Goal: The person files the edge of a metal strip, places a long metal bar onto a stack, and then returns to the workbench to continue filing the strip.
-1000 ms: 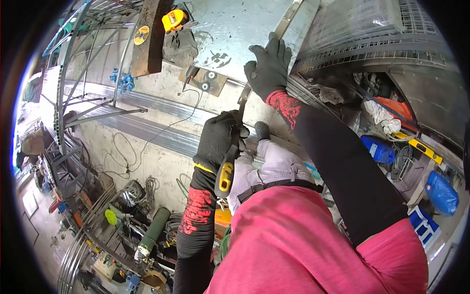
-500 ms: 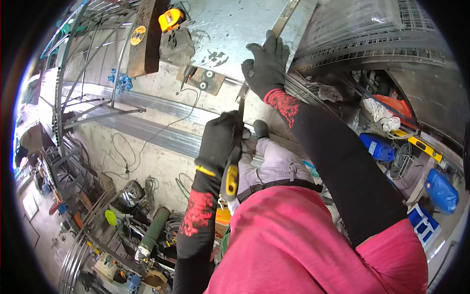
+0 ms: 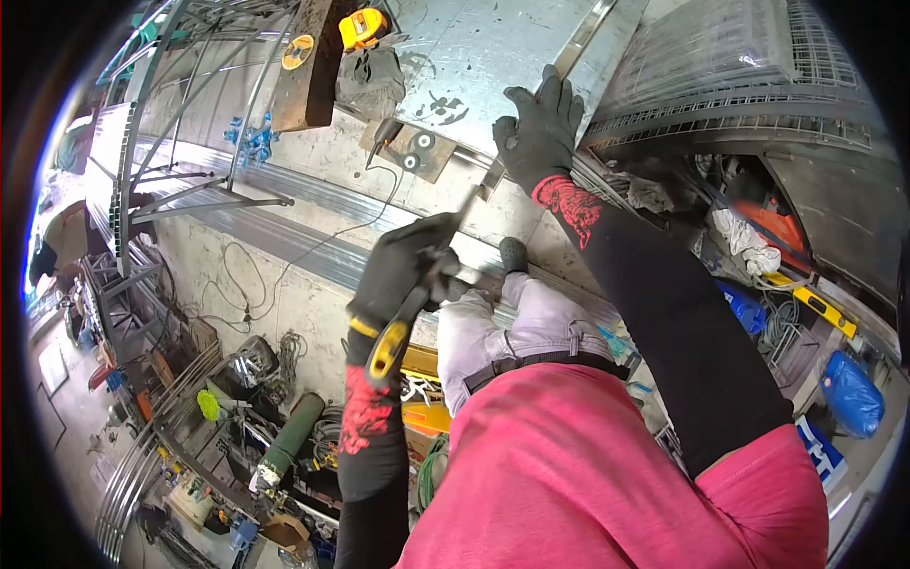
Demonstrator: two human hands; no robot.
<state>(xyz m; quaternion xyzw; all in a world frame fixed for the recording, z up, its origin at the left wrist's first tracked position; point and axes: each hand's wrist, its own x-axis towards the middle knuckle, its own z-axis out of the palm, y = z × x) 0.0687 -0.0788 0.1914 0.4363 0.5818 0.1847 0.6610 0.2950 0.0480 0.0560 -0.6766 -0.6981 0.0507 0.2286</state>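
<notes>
Nearest the camera is the person's pink shirt [image 3: 588, 474], with light trousers [image 3: 517, 327] and a black belt just beyond it. The left hand [image 3: 403, 266], in a black glove, is closed tight around the black and yellow handle of a hand tool [image 3: 398, 327] — the grip is clamped on it, the yellow end pointing down toward the near left, the thin metal blade rising up and right toward the sheet's edge. The black sleeve below that hand bears a red print.

Farther on, the right hand [image 3: 542, 133], also gloved in black, lies flat with fingers spread on the near edge of a galvanised metal sheet [image 3: 474, 57]; its grip is apart, pressing rather than closing on anything. The blade tip meets the sheet edge just left of this hand.

The sheet lies on the table, stretching away to the far side. Just left of the blade, a small wooden block [image 3: 409, 150] with two round fittings rests by the sheet's near left corner, a thin cable running down from it. Beyond that lie a grey rag [image 3: 370, 81] and, at the far edge, a yellow tape measure [image 3: 363, 27] beside a rusty steel bar [image 3: 308, 66].

Low on the left, well apart from the hands, a green cylinder [image 3: 289, 441] lies among coiled cables on the floor. On the right — past the arm — a blue bag [image 3: 851, 394] sits near a yellow spirit level [image 3: 823, 308].
</notes>
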